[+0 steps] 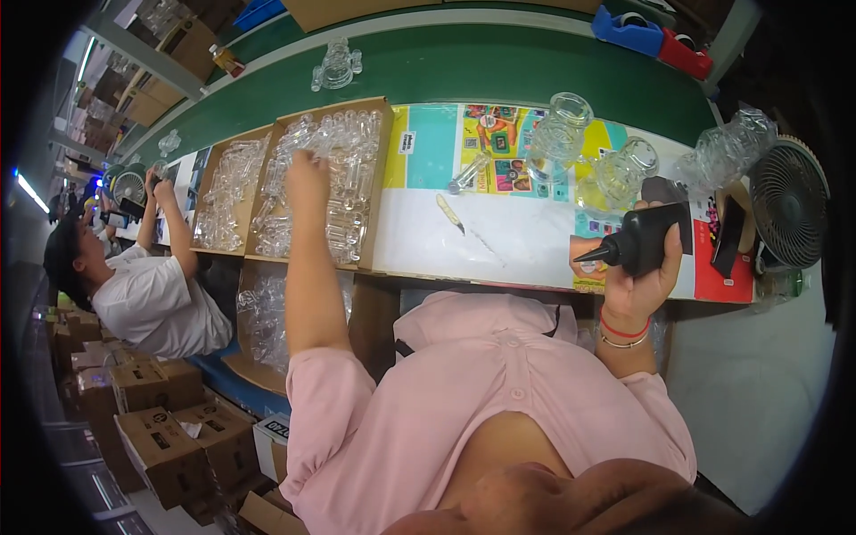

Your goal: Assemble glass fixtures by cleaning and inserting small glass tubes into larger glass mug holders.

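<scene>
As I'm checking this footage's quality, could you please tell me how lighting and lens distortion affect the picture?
Head view: the green surface curves and the corners are black; head view: the lamp at far left glares white; head view: glints make the clear tubes hard to separate, while the black bottle stands out.

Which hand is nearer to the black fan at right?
Right. The right hand holds a black squeeze bottle left of the fan; the left hand is farther left, at a carton of clear pieces.
</scene>
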A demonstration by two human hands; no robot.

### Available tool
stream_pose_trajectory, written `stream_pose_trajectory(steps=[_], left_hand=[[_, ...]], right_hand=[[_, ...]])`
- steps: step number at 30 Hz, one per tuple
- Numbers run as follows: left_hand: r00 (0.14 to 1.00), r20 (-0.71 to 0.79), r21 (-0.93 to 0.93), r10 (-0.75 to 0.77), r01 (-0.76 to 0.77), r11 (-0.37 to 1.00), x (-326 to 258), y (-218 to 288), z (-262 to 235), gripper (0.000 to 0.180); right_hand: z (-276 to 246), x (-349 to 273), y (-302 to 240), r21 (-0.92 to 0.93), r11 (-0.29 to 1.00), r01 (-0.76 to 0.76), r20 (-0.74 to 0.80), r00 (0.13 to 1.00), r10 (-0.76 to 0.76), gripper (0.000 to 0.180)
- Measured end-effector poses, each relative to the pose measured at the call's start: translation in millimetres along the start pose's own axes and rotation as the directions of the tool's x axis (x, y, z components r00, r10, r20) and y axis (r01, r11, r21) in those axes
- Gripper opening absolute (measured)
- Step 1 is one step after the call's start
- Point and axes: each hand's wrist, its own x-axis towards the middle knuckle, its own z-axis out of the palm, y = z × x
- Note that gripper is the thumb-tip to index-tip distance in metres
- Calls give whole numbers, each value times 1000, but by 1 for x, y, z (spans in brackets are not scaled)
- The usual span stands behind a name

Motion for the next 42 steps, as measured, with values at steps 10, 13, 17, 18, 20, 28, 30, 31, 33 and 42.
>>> stream_pose_trajectory(steps=[10,13,17,18,20,28,30,31,33,42], left_hand=[[957,240,-914,161,167,368,-108,99,-84,35],[903,243,-836,354,11,549,-136,124,-53,35],[632,462,-786,622,-33,618,-168,156,-10,38],[629,457,-791,629,-35,610,-175,158,-2,38],[540,220,-692,812,-501,520,-183,164,14,42],[763,148,-529,629,-476,702,-207,118,7,30],[815,289,-640,502,-226,735,-204,127,-16,28],[819,434,-698,374,43,715,-204,129,-25,27],[832,392,-814,392,116,569,-203,134,-34,27],[718,352,-912,600,406,49,-195,173,-96,38]], right_hand=[[0,-1,5,-38,999,-36,-70,997,33,35],[0,-5,3,-46,999,-18,-51,999,16,35],[-5,-13,-4,-60,998,27,-33,999,-29,35],[-3,-16,-6,-65,998,28,-29,999,-30,35],[-3,-18,-10,-77,996,43,-29,999,-45,34],[-4,-16,-8,-60,998,16,-27,999,-18,33],[-9,-15,-4,-73,997,2,-36,999,-4,32],[-10,-15,-3,-89,996,-13,-38,999,10,32],[2,-18,2,-117,993,10,-129,991,-26,32],[13,-27,-10,-146,989,36,-39,998,-43,34]])
